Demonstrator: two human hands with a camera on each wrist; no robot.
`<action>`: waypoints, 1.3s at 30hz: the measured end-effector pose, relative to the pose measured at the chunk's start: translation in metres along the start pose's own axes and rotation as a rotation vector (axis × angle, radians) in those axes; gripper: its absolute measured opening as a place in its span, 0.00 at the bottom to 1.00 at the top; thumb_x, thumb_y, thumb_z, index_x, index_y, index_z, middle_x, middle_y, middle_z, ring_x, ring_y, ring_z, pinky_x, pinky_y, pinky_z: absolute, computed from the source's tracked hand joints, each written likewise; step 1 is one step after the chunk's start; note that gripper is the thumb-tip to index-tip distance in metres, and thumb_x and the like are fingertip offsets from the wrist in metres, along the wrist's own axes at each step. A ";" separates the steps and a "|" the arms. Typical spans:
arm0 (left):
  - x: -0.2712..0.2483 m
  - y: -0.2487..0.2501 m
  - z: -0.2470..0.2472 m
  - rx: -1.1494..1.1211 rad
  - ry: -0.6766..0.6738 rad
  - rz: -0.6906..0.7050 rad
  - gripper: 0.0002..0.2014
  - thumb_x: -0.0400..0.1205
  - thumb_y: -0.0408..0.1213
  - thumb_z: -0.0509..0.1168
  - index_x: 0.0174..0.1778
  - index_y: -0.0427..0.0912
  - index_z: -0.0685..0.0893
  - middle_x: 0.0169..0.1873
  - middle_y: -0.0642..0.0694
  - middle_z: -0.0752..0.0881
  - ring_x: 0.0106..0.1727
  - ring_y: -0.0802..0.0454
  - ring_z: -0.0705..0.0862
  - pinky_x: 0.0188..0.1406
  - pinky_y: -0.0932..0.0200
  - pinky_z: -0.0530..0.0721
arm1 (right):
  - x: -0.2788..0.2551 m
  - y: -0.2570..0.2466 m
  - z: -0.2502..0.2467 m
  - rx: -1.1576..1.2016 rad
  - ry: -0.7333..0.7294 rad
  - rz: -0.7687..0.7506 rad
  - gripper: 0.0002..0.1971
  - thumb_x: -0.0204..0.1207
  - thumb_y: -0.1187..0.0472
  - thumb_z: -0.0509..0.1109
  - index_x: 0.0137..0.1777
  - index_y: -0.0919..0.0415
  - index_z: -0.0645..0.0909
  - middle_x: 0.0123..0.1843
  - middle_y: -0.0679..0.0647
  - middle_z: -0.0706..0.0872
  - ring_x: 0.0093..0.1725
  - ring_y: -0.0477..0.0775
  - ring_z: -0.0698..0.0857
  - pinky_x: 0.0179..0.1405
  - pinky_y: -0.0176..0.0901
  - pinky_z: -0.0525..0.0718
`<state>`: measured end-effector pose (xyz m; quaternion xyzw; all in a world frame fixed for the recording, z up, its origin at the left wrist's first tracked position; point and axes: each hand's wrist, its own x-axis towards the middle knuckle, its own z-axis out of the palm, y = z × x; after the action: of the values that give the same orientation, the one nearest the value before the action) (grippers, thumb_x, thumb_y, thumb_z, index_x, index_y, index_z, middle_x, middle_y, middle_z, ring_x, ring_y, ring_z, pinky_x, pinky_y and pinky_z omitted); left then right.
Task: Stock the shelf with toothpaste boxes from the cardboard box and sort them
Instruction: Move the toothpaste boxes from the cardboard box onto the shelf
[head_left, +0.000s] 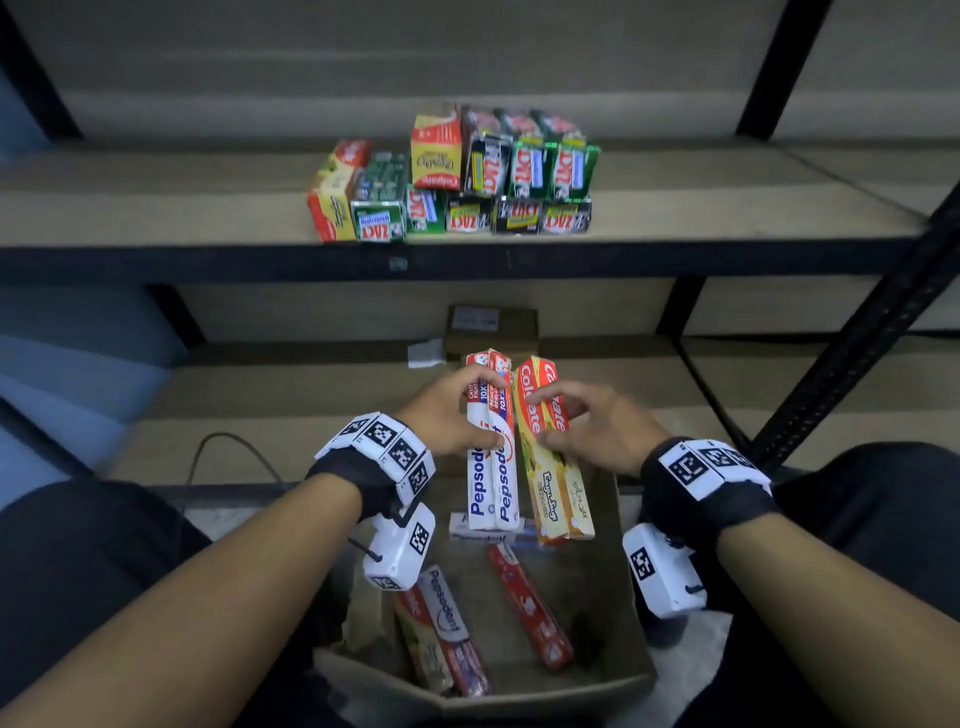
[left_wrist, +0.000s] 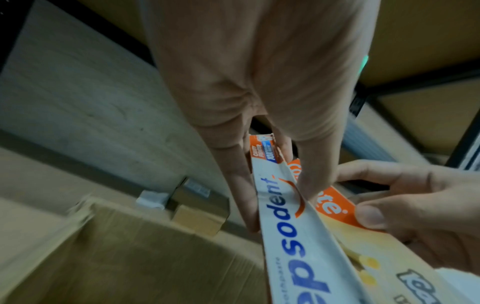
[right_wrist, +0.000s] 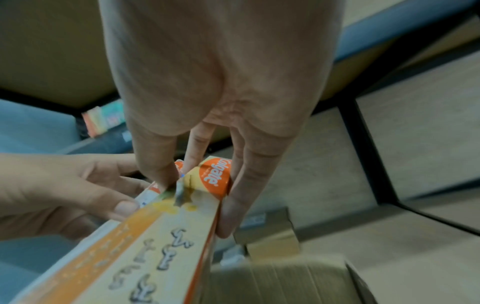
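1. Cardboard box (head_left: 631, 582) sits nearest, between the knees; loose toothpaste boxes (head_left: 530, 605) lie inside it
2. Left hand (head_left: 441, 421) pinches the white toothpaste pack (head_left: 493, 467) at its upper half
3. Right hand (head_left: 592, 423) pinches the red-and-yellow toothpaste box (head_left: 553, 467), just beside the white one, both above the carton
4. Best, I judge, to keep brands apart and grips firm while lifting
5. Shelf (head_left: 156, 208) above holds stacked toothpaste boxes (head_left: 457, 176), grouped roughly by colour
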<state>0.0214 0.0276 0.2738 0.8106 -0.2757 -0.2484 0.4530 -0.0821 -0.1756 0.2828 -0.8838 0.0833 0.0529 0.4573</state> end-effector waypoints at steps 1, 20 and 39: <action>-0.001 0.008 -0.004 -0.003 0.010 0.007 0.27 0.72 0.28 0.79 0.61 0.55 0.79 0.56 0.48 0.86 0.49 0.48 0.92 0.41 0.42 0.93 | -0.002 -0.007 -0.004 -0.006 0.012 -0.016 0.16 0.76 0.57 0.78 0.58 0.37 0.82 0.51 0.43 0.88 0.41 0.41 0.91 0.33 0.34 0.86; -0.068 0.128 -0.095 0.059 0.195 0.175 0.27 0.72 0.32 0.80 0.61 0.61 0.79 0.53 0.50 0.88 0.45 0.51 0.93 0.39 0.44 0.92 | -0.048 -0.161 -0.067 -0.174 0.192 -0.287 0.16 0.72 0.49 0.80 0.56 0.32 0.83 0.56 0.42 0.87 0.53 0.42 0.88 0.44 0.43 0.92; -0.066 0.186 -0.223 0.101 0.426 0.085 0.32 0.70 0.26 0.80 0.67 0.51 0.77 0.54 0.44 0.88 0.44 0.44 0.93 0.36 0.45 0.92 | 0.028 -0.315 -0.064 -0.214 0.142 -0.307 0.15 0.75 0.55 0.78 0.60 0.42 0.84 0.49 0.50 0.90 0.35 0.49 0.92 0.27 0.42 0.88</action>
<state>0.0783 0.1240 0.5500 0.8541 -0.2199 -0.0383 0.4698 0.0084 -0.0515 0.5668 -0.9312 -0.0266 -0.0714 0.3565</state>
